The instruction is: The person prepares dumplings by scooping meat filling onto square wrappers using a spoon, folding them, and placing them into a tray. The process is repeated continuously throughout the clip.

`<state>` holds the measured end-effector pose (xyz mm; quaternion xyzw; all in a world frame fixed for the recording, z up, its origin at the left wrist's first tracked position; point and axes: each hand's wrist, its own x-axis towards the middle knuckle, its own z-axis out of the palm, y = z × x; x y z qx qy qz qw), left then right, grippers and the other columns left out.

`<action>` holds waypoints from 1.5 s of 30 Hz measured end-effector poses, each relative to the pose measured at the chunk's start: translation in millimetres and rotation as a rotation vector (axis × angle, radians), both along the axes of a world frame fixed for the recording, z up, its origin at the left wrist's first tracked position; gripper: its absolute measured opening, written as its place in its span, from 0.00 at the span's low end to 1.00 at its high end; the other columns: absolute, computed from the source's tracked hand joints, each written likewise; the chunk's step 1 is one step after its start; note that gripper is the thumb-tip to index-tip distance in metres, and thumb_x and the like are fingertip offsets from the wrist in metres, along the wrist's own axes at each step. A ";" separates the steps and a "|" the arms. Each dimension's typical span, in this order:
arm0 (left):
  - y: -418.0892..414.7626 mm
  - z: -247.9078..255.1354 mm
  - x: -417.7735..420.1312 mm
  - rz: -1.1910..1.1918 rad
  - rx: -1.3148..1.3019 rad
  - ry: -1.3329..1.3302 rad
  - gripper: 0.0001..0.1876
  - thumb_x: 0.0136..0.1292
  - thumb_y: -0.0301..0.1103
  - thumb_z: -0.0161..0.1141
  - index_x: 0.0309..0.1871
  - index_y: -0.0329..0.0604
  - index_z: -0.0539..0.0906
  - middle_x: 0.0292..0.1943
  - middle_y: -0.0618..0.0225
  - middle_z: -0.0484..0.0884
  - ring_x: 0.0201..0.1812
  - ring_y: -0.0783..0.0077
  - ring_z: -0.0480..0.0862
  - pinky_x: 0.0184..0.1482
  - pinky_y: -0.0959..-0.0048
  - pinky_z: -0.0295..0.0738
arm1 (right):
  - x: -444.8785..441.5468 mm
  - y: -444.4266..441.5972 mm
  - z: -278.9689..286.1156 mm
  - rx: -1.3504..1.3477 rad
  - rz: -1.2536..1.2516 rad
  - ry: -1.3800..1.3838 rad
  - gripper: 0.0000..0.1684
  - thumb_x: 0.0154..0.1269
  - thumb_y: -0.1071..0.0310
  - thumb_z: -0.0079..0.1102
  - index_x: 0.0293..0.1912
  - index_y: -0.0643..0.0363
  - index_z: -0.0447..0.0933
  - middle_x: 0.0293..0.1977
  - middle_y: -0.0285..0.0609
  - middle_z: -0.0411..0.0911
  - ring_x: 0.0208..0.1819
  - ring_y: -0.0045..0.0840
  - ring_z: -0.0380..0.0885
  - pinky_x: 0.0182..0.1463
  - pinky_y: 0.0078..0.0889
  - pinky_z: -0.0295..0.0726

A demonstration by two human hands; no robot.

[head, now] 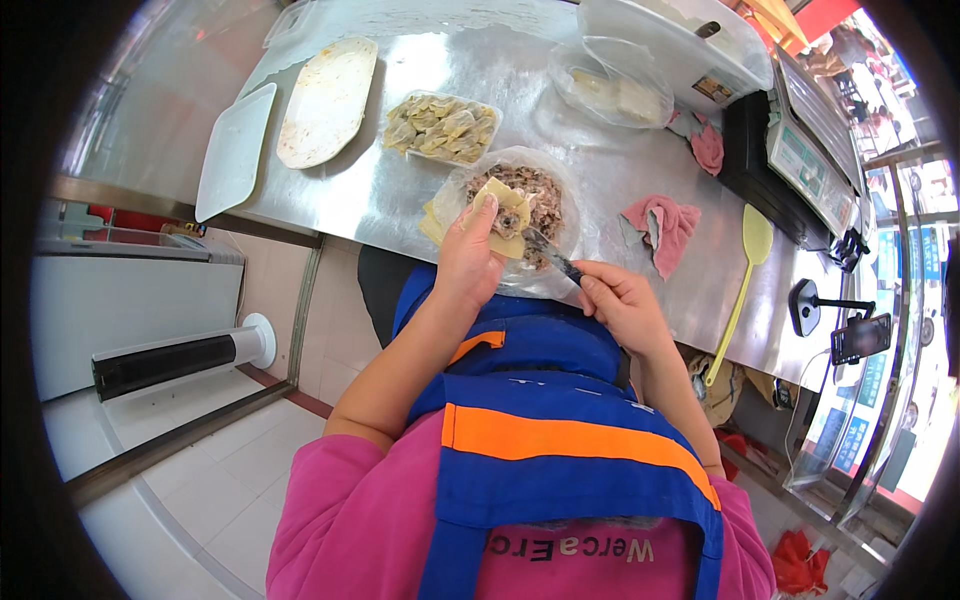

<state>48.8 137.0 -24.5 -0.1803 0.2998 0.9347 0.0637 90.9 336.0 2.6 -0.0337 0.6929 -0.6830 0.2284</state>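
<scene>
My left hand [471, 259] holds a yellow dough wrapper [496, 193] with a lump of meat filling on it. In my right hand [624, 301] is a dark-handled spreading tool [551, 256], its blade against the wrapper's right side. Both are over a plastic-lined bowl of minced meat filling [551, 196]. More yellow wrappers [429, 223] lie at the bowl's left edge, partly hidden by my left hand. Just beyond the bowl sits a tray of folded dumplings [442, 127].
A stained oval platter [328, 103] and a white tray [236, 154] lie at left. To the right are pink cloths [664, 229], a yellow-green spatula [756, 232], a scale [814, 161] and a phone on a stand [861, 339]. A plastic bag [615, 94] and a plastic tub [675, 52] stand farther back.
</scene>
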 end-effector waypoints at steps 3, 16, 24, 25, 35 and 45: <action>6.0 2.2 4.3 -0.004 0.022 0.039 0.16 0.70 0.29 0.43 0.60 0.35 0.65 0.54 0.58 0.73 0.56 0.63 0.74 0.59 0.65 0.70 | 0.5 -10.4 -4.1 0.151 0.008 0.081 0.15 0.67 0.70 0.48 0.51 0.64 0.75 0.20 0.33 0.70 0.23 0.13 0.67 0.28 0.19 0.68; 6.5 -10.8 10.1 0.061 -0.040 0.038 0.17 0.69 0.27 0.43 0.60 0.36 0.65 0.55 0.59 0.72 0.56 0.64 0.73 0.59 0.64 0.69 | 0.6 -25.4 -9.1 0.457 -0.074 0.438 0.16 0.63 0.74 0.47 0.49 0.65 0.74 0.24 0.54 0.75 0.25 0.36 0.77 0.32 0.29 0.74; -2.3 -26.6 13.6 -0.002 0.009 -0.025 0.17 0.70 0.29 0.43 0.61 0.37 0.65 0.56 0.60 0.72 0.57 0.64 0.73 0.60 0.62 0.68 | -8.7 -21.8 -16.7 0.415 0.039 0.171 0.15 0.63 0.73 0.47 0.48 0.64 0.76 0.28 0.57 0.77 0.29 0.43 0.79 0.34 0.32 0.75; -3.3 -26.8 13.1 -0.010 0.013 -0.028 0.18 0.70 0.29 0.43 0.61 0.37 0.64 0.56 0.60 0.72 0.57 0.64 0.73 0.60 0.62 0.68 | -7.9 -22.9 -16.7 0.408 0.028 0.172 0.15 0.63 0.73 0.47 0.47 0.64 0.76 0.28 0.57 0.78 0.29 0.44 0.79 0.34 0.33 0.75; -24.0 -44.3 6.1 0.121 0.063 -0.089 0.20 0.71 0.32 0.42 0.63 0.35 0.61 0.58 0.54 0.69 0.59 0.57 0.72 0.60 0.59 0.69 | -34.0 -25.3 -67.8 0.568 -0.112 0.495 0.16 0.64 0.69 0.48 0.49 0.61 0.77 0.26 0.47 0.78 0.26 0.32 0.77 0.32 0.28 0.74; -28.0 -22.7 9.3 -0.076 0.165 0.043 0.22 0.72 0.35 0.35 0.65 0.34 0.55 0.61 0.46 0.65 0.62 0.46 0.66 0.61 0.53 0.66 | -31.8 37.0 -63.4 0.495 -0.258 0.072 0.16 0.65 0.67 0.48 0.48 0.63 0.77 0.19 0.33 0.73 0.22 0.15 0.71 0.28 0.21 0.70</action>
